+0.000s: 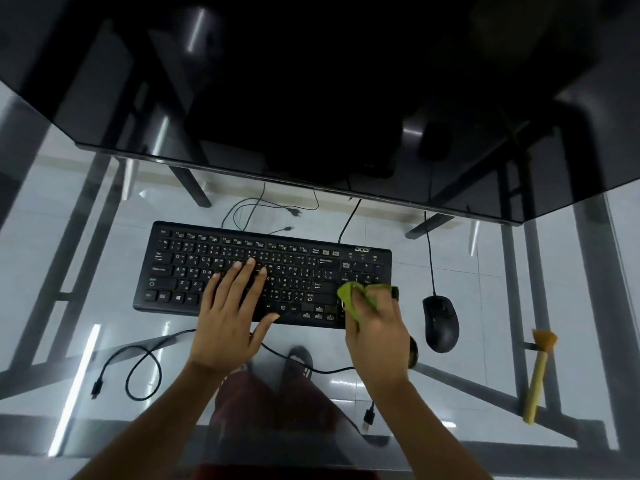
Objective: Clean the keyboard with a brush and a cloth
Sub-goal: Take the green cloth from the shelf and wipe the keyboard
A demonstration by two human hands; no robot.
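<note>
Keyboard (263, 271) lies mid-surface (502, 289), left hand (232, 306) flat with fingers spread steadying its keys, right hand (377, 327) closed on green cloth (349, 296) at number-pad end, brush (540, 372) idle far right; best wiped lightly row by row, 1 hand bracing.

Head view, single: your camera looked steeply down and forward from above the glass desk (104, 299), close over the keyboard (263, 271), both forearms entering from the bottom edge, the monitor (311, 116) filling the top.
</note>
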